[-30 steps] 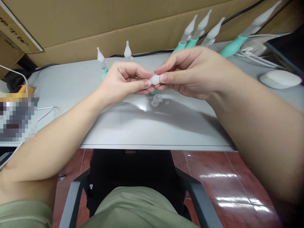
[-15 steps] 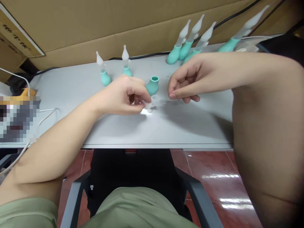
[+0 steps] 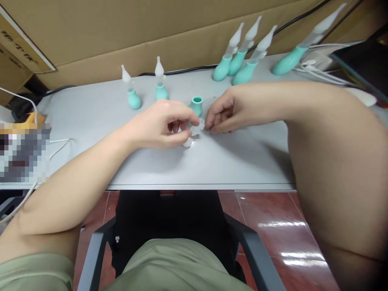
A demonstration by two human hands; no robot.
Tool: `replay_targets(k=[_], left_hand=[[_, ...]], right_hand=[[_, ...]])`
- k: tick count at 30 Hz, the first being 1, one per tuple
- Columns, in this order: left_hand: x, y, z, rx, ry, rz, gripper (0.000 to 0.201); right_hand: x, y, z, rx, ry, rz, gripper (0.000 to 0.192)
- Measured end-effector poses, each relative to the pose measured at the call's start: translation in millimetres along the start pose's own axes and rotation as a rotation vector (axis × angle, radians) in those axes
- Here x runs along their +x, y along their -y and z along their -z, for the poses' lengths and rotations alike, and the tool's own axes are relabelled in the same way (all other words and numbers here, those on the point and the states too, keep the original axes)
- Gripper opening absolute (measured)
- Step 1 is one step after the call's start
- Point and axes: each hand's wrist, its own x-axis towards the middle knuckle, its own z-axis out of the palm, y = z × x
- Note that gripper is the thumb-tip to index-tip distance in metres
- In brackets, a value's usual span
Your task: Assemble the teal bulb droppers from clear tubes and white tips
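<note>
Printed label on the cardboard box, far left: dark characters on a pale strip, cropped at the frame edge and too blurred to read. Small white mark on the black chair back, near centre: illegible. No other lettering, brand or number can be made out.

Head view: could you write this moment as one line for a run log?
left hand: pinching small clear cap | right hand: fingertips on grey table beside cap | open teal bulb: upright behind hands
</note>
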Motion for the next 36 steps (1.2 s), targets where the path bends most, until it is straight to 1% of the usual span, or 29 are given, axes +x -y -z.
replay_targets(k=[1, 3, 6, 9, 11, 14, 16, 19, 21, 23, 24, 26, 28, 30, 33, 36], left_hand=[[0.7, 0.1, -1.3, 0.01, -0.021, 0.002, 0.016], [1.9, 1.2, -5.0, 0.017, -0.053, 0.031, 0.008], [2.6, 4.2, -9.3, 0.014, -0.082, 0.045, 0.01], [1.9, 7.6, -9.5, 0.056, -0.057, -0.002, 0.017], [1.1, 8.6, -7.9, 0.08, -0.025, 0.011, 0.019], [-0.3, 7.8, -5.6, 0.048, -0.01, 0.071, 0.02], [-1.3, 7.9, -5.3, 0.006, -0.021, 0.099, 0.021], [-2.6, 12.2, -5.7, -0.044, -0.079, 0.106, 0.023], [-2.5, 16.7, -5.1, -0.085, -0.125, 0.103, 0.018], [-1.6, 20.1, -3.5, -0.12, -0.157, 0.12, 0.009], [-0.9, 21.0, -2.5, -0.128, -0.168, 0.14, 0.009], [0.6, 20.6, -0.5, -0.137, -0.185, 0.176, 0.02], [2.1, 18.2, 0.8, -0.154, -0.19, 0.186, 0.026], [3.0, 15.5, 1.1, -0.166, -0.191, 0.173, 0.028], [2.9, 14.4, 0.0, -0.154, -0.19, 0.176, 0.033], [1.8, 18.3, -1.9, -0.132, -0.181, 0.182, 0.046]], right_hand=[[0.5, 2.4, -1.0, -0.101, 0.102, -0.044, 0.017], [0.5, 12.5, -2.9, -0.232, 0.178, -0.131, 0.02], [-1.2, 30.3, -5.0, -0.331, 0.174, -0.182, 0.023], [-3.0, 39.3, -5.2, -0.371, 0.197, -0.176, 0.023], [-4.0, 40.1, -3.9, -0.34, 0.189, -0.163, 0.022], [-6.7, 38.9, -1.1, -0.223, 0.134, -0.09, 0.019], [-9.2, 38.4, -0.2, -0.098, 0.084, -0.025, 0.016], [-11.1, 37.2, -2.5, 0.102, 0.033, 0.043, 0.014], [-10.2, 35.7, -6.4, 0.181, 0.008, 0.074, 0.02], [-8.3, 34.5, -11.1, 0.229, -0.022, 0.103, 0.029], [-7.4, 34.3, -13.4, 0.249, -0.037, 0.116, 0.033], [-6.3, 35.3, -17.3, 0.292, -0.079, 0.15, 0.036], [-6.3, 37.8, -20.1, 0.328, -0.136, 0.182, 0.032], [-6.9, 40.5, -21.7, 0.347, -0.177, 0.21, 0.024], [-7.6, 43.8, -22.9, 0.334, -0.196, 0.209, 0.018], [-8.1, 46.6, -23.8, 0.317, -0.197, 0.191, 0.017]])
